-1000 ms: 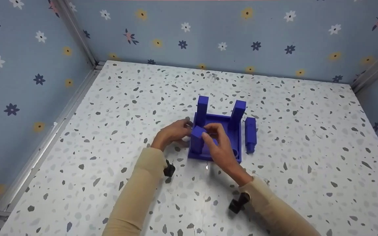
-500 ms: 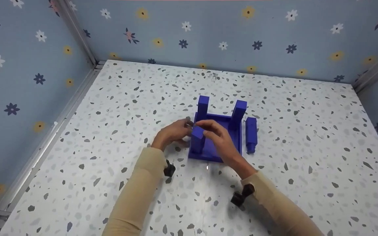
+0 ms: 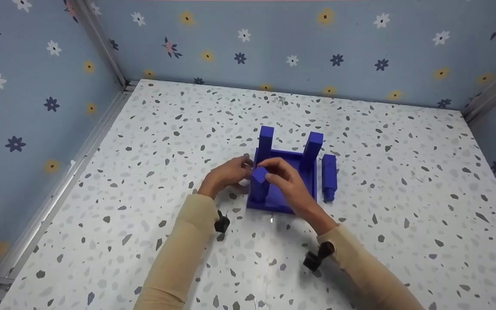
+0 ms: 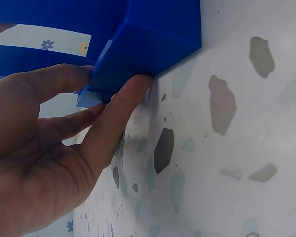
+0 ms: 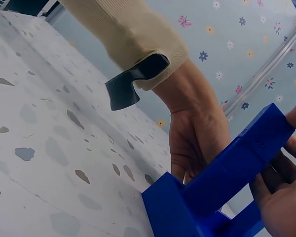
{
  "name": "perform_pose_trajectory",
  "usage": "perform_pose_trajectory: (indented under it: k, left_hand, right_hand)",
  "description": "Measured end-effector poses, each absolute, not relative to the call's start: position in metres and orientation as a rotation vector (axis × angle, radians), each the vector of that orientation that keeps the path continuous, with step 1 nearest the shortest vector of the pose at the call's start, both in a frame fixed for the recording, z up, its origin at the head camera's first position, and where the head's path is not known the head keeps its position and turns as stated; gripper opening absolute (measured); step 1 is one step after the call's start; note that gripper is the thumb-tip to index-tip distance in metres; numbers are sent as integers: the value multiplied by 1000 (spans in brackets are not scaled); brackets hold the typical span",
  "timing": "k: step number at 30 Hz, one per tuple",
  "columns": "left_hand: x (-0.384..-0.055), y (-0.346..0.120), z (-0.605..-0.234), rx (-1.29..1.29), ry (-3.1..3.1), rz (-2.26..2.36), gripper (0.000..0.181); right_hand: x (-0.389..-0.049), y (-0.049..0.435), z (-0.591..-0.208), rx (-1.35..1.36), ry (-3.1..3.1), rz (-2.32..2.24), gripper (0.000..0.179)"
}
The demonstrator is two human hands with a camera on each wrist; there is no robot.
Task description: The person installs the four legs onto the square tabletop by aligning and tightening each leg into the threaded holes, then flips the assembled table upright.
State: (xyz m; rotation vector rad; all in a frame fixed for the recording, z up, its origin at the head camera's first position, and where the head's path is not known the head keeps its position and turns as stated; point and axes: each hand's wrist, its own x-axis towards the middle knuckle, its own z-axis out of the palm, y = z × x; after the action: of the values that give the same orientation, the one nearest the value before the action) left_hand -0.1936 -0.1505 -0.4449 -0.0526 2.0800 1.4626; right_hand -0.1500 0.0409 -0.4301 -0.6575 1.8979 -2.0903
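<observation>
A blue square toy tabletop [image 3: 280, 206] with a raised rim lies upside down in the head view. Two blue legs [image 3: 266, 142] stand up at its far corners. At the near-left corner stands a third blue leg [image 3: 260, 175], tilted slightly; my right hand [image 3: 290, 184] pinches its upper end between thumb and fingers, as the right wrist view confirms on the leg [image 5: 241, 158]. My left hand [image 3: 230, 171] grips the tabletop's left edge; in the left wrist view its fingers press the blue side wall [image 4: 158, 49]. The leg's lower joint is partly hidden.
One loose blue leg [image 3: 329, 176] with a narrower peg end lies on the speckled white table [image 3: 403, 193], just right of the tabletop. Flower-patterned walls [image 3: 274, 43] enclose the back and sides. Black wrist cameras [image 3: 222, 221] hang from both sleeves.
My right hand has shifted its fingers over the near-left leg's top, loosened, then pinched it again. That leg's top has turned slightly. My left hand has stayed in place.
</observation>
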Motion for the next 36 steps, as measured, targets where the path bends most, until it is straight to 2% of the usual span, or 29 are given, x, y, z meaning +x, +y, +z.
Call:
perform_pose_trajectory:
  k: [13, 20, 30, 36]
  left_hand:
    - [-193, -150, -444, -92, 2106, 1423, 61]
    - [-192, -150, -444, -96, 2125, 1392, 70]
    - [-193, -150, -445, -119, 2106, 1390, 67]
    - [-193, -150, -445, -106, 2129, 1371, 63]
  right_hand:
    - [-144, 42, -433, -685, 2003, -2094, 30]
    - [-140, 42, -435, -688, 2085, -2082, 29]
    - [-134, 35, -434, -644, 2212, -2089, 29]
    - [-122, 31, -418, -674, 2352, -2069, 28]
